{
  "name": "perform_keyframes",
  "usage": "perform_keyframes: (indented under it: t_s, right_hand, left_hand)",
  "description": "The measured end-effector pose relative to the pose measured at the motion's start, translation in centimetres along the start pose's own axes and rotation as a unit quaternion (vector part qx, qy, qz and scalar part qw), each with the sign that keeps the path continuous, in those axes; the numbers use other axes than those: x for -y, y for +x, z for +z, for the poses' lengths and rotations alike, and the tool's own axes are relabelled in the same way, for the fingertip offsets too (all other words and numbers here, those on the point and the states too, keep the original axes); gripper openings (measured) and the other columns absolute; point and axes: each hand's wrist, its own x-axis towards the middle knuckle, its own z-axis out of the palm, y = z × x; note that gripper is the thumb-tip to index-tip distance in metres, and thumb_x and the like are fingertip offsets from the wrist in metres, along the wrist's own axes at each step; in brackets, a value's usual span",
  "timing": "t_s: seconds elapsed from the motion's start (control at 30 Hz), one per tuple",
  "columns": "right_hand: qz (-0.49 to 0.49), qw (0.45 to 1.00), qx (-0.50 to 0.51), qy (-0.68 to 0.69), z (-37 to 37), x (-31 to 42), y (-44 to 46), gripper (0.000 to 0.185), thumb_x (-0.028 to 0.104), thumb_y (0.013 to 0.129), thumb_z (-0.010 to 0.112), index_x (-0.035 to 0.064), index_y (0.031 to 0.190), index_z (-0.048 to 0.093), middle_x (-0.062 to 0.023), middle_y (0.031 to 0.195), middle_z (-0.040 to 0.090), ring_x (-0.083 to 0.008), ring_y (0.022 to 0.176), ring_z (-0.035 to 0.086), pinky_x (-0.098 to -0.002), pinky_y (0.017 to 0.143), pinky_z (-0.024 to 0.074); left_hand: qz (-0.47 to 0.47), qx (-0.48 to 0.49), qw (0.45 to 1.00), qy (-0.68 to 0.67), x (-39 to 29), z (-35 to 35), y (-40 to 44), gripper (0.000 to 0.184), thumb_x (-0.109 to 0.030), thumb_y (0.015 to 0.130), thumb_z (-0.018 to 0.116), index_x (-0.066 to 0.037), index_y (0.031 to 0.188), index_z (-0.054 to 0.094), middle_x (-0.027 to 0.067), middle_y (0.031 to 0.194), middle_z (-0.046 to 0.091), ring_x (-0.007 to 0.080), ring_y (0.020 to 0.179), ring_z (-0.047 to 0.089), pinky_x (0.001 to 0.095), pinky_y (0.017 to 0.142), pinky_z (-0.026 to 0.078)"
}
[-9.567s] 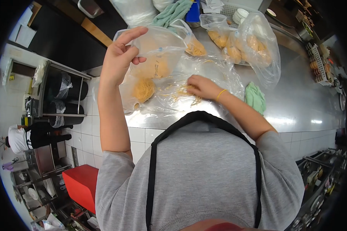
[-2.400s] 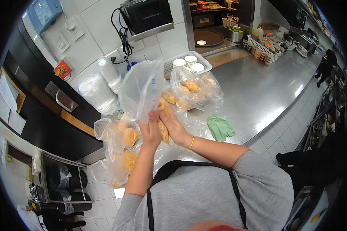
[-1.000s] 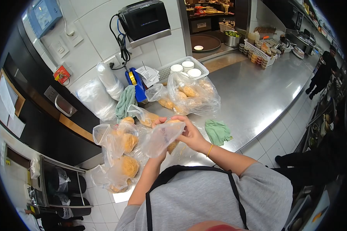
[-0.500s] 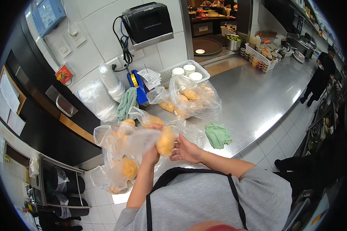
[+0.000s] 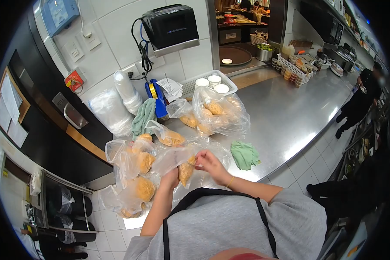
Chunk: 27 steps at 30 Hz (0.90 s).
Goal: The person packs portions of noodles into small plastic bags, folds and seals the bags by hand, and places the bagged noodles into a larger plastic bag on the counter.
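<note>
My left hand [image 5: 171,178] is closed on a clear plastic bag of shredded yellow-orange food [image 5: 186,174], above the near part of the counter. The bag's loose plastic end [image 5: 171,158] spreads to the left, over that hand. At the bag's right side is my right hand [image 5: 212,165], its fingers curled in against it; their tips are partly hidden. Similar filled bags lie close by on the left: one [image 5: 145,189] beside my left forearm, another [image 5: 146,162] above it, and a third [image 5: 171,138] beyond my hands.
A large clear bag of filled bags [image 5: 221,110] lies farther back, by a white basket of cups [image 5: 232,81]. A blue tape dispenser [image 5: 159,100] stands near the wall. Green cloths [image 5: 245,154] lie on the steel counter [image 5: 281,108]. A person in black [image 5: 363,97] stands at right.
The bag has turned and dropped slightly, its loose plastic now flaring above my left hand. My right hand's fingers, spread before, are curled in at the bag's upper right side.
</note>
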Motion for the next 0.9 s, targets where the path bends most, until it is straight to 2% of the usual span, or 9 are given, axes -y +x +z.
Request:
perform_keyframes:
  t_s: [0.1,0.33,0.5,0.63,0.7,0.77,0.83,0.87,0.9]
  right_hand:
    - [0.168,0.97,-0.048,0.167,0.0,2.6,0.0,0.044,0.032,0.088,0.052,0.0124,0.123,0.034,-0.0008,0.116,0.043,-0.0135,0.112,0.042,-0.031,0.089,0.0394]
    - [-0.068,0.994,-0.072,-0.037,0.2,2.2,0.0,0.053,0.017,0.076,0.069,0.01,0.118,0.037,-0.0047,0.116,0.044,-0.016,0.112,0.042,-0.0324,0.084,0.0442]
    - [-0.247,0.869,0.109,-0.414,-1.0,3.8,-0.1,0.057,0.021,0.068,0.073,0.0077,0.115,0.043,-0.0097,0.111,0.044,-0.0223,0.108,0.044,-0.0333,0.09,0.0395]
    - [-0.159,0.931,0.01,-0.328,-1.5,5.9,1.7,0.056,0.02,0.069,0.071,0.0074,0.117,0.045,-0.0113,0.113,0.045,-0.0246,0.109,0.044,-0.0333,0.093,0.0366]
    - [-0.153,0.893,0.201,-0.372,-0.7,5.9,2.8,0.053,0.018,0.071,0.069,0.0062,0.117,0.046,-0.0128,0.119,0.043,-0.025,0.11,0.043,-0.0332,0.093,0.0367]
    - [-0.232,0.859,0.233,-0.392,-0.6,4.3,3.3,0.045,0.016,0.074,0.064,0.0042,0.115,0.048,-0.0137,0.115,0.049,-0.0264,0.106,0.048,-0.0337,0.09,0.0386]
    - [-0.125,0.929,0.2,-0.284,-0.4,3.7,3.1,0.023,0.017,0.083,0.056,0.0056,0.102,0.051,-0.0087,0.086,0.055,-0.02,0.079,0.054,-0.0303,0.072,0.0442]
    - [-0.128,0.929,0.201,-0.284,-0.6,3.0,3.2,0.023,0.017,0.083,0.056,0.0056,0.102,0.051,-0.0087,0.086,0.055,-0.02,0.079,0.054,-0.0303,0.072,0.0442]
    - [-0.07,0.99,0.122,0.015,-0.8,2.9,3.2,0.013,0.018,0.086,0.051,0.0076,0.093,0.05,-0.0044,0.073,0.049,-0.0154,0.067,0.048,-0.0276,0.062,0.0402]
  left_hand:
    - [0.023,0.104,0.994,-0.03,-0.6,2.0,-0.7,0.022,-0.023,0.092,0.044,-0.007,0.106,0.047,0.0053,0.103,0.05,0.0148,0.092,0.051,0.0269,0.08,0.043]
    - [0.038,-0.021,0.998,0.046,-0.5,2.5,-0.1,0.019,-0.022,0.088,0.049,-0.008,0.102,0.048,0.0033,0.098,0.048,0.0122,0.088,0.05,0.0239,0.076,0.042]
    - [0.03,0.02,0.997,0.067,0.5,-0.7,0.6,0.015,-0.019,0.086,0.052,-0.007,0.094,0.052,0.0029,0.092,0.051,0.0124,0.086,0.051,0.0247,0.075,0.044]
    - [-0.049,0.199,0.979,0.009,1.0,-2.1,0.1,0.018,-0.012,0.08,0.058,-0.005,0.096,0.055,0.0057,0.094,0.055,0.0133,0.086,0.054,0.029,0.075,0.047]
    - [0.01,0.213,0.922,0.322,2.1,-2.0,-0.7,0.021,-0.015,0.083,0.055,-0.006,0.102,0.057,0.0073,0.097,0.057,0.0172,0.092,0.054,0.03,0.079,0.045]
    - [-0.06,0.227,0.901,0.365,1.9,-1.5,-1.3,0.027,-0.015,0.085,0.053,-0.005,0.11,0.055,0.0069,0.103,0.056,0.0188,0.1,0.051,0.0311,0.086,0.042]
    - [-0.049,0.171,0.882,0.436,2.0,-0.7,-1.7,0.026,-0.016,0.087,0.05,-0.005,0.111,0.054,0.0057,0.107,0.053,0.0177,0.103,0.047,0.0297,0.089,0.037]
    - [-0.117,0.196,0.94,0.253,1.6,-0.5,-1.8,0.022,-0.02,0.091,0.046,-0.005,0.103,0.055,0.0044,0.109,0.05,0.0159,0.102,0.045,0.0265,0.089,0.034]
    - [-0.115,0.195,0.94,0.254,0.9,-0.1,-1.5,0.022,-0.02,0.091,0.046,-0.005,0.103,0.055,0.0044,0.109,0.05,0.0159,0.102,0.045,0.0265,0.089,0.034]
